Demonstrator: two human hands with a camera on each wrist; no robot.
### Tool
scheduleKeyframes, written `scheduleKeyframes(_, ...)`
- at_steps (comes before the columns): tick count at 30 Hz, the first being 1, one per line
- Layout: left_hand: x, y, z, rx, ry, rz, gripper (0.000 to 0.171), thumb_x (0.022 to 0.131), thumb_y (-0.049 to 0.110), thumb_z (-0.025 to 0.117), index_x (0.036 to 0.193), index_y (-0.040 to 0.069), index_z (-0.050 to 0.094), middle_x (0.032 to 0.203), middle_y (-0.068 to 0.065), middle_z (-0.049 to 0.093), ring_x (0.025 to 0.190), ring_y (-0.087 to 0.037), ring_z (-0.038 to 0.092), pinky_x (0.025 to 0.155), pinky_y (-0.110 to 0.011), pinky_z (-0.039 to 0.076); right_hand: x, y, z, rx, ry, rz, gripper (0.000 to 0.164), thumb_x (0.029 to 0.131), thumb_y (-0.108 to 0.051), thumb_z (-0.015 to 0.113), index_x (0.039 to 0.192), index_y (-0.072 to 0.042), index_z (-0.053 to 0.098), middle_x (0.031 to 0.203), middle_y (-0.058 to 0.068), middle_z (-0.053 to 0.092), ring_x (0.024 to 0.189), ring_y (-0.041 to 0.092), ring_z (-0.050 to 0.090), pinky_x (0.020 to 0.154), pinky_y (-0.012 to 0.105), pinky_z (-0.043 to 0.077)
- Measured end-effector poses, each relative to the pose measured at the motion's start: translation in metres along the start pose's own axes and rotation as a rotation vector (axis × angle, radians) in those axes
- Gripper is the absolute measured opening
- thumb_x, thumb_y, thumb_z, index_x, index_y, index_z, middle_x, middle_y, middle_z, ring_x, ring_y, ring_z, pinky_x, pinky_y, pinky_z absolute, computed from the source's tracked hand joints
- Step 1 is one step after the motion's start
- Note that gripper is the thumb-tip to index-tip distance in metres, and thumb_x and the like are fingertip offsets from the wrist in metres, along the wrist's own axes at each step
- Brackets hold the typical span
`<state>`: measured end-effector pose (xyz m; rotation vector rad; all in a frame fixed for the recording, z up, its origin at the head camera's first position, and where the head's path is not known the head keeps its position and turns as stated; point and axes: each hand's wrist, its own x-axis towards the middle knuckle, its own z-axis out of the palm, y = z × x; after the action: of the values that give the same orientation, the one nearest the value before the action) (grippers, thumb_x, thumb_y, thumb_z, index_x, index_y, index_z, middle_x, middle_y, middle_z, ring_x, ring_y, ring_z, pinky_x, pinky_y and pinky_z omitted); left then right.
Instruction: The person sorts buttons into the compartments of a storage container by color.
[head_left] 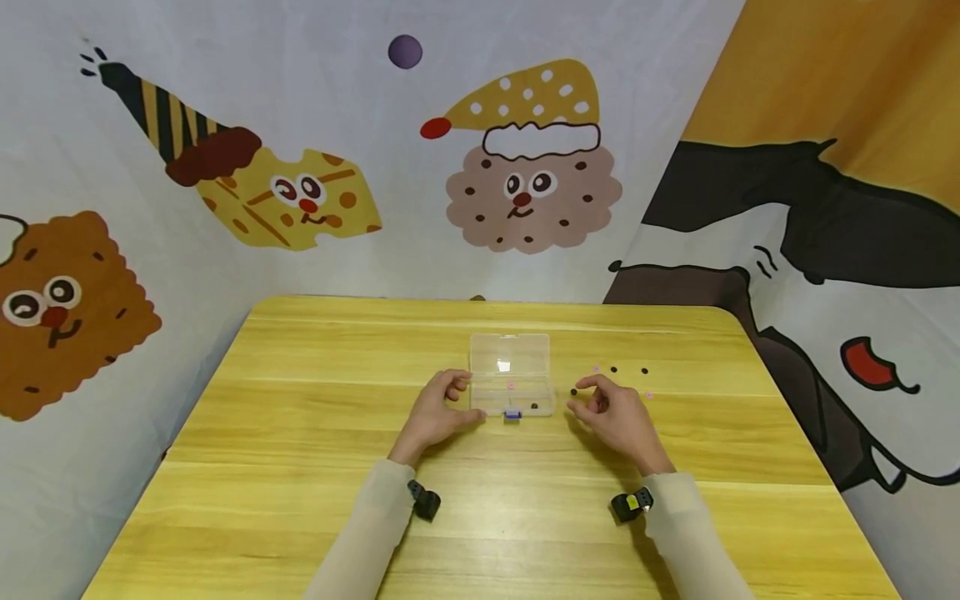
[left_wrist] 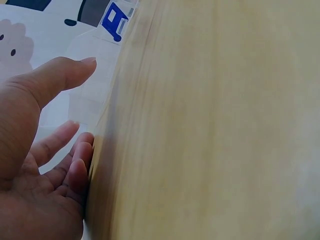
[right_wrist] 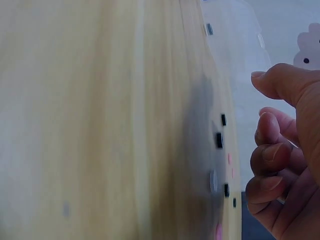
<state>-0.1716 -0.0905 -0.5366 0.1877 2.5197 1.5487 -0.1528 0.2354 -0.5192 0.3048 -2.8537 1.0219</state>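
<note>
Wood tabletop [head_left: 517, 517] is carrying everything, w/ a person's two bare hands working toward its far side. L hand [head_left: 438, 414] is resting beside the box's left edge, thumb by the front corner; grip is loosely spread, not clamping anything AFAICT. R hand [head_left: 618, 417] is hovering right of the box, grip gaping btwn thumb and index, nothing held. Clear box [head_left: 491, 402] is sitting btwn them, lid [head_left: 525, 353] standing up at the back, blue clasp [head_left: 512, 414] facing the person. Inside, one black bit [head_left: 535, 406] and one pink bit [head_left: 511, 386] are lying apart. A black disc [head_left: 573, 392] is lying on the tabletop just by the R fingertips; more black discs [head_left: 613, 369] and pink pieces [head_left: 649, 395] are lying farther right.

Risk IMO: tiny stuff skidding off, bc a fingertip coming in low would be shoving rather than pinching. Also the box sliding if the L thumb bumps it.

FYI the R wrist cam is showing a pale disc [right_wrist: 213, 181] I can't pick out from the head cam, plus 4 loose black ones vs 3. Only the head cam is showing the pink bit inside.
</note>
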Motion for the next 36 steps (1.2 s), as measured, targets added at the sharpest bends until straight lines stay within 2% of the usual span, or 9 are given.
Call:
scheduleKeyframes(12, 0.000, 0.000, 0.000, -0.003, -0.007, 0.007, 0.067, 0.079, 0.025, 0.090, 0.138, 0.015, 0.060, 0.120, -0.005, 0.060, 0.103, -0.024, 0.049, 0.091, -0.039, 0.042, -0.015, 0.021, -0.017, -0.036, 0.027, 0.059, 0.036, 0.091, -0.027, 0.079, 0.121, -0.009, 0.068, 0.074, -0.004, 0.060, 0.060, 0.008, 0.053, 0.059, 0.024, 0.045)
scheduleKeyframes(19, 0.000, 0.001, -0.002, -0.008, -0.009, 0.013, 0.066, 0.080, 0.024, 0.089, 0.138, 0.012, 0.059, 0.121, -0.008, 0.059, 0.104, -0.024, 0.049, 0.090, -0.039, 0.042, -0.023, 0.032, -0.024, -0.015, 0.043, 0.112, 0.038, 0.094, -0.033, 0.076, 0.122, -0.009, 0.066, 0.076, -0.001, 0.059, 0.061, 0.009, 0.053, 0.059, 0.023, 0.044)
scheduleKeyframes(36, 0.001, 0.000, 0.000, -0.005, -0.002, -0.002, 0.067, 0.079, 0.027, 0.090, 0.138, 0.016, 0.060, 0.121, -0.004, 0.060, 0.104, -0.023, 0.050, 0.091, -0.038, 0.043, -0.044, 0.061, -0.045, 0.009, 0.122, 0.230, 0.042, 0.095, -0.036, 0.074, 0.124, -0.008, 0.065, 0.080, 0.004, 0.062, 0.061, 0.007, 0.051, 0.054, 0.023, 0.044)
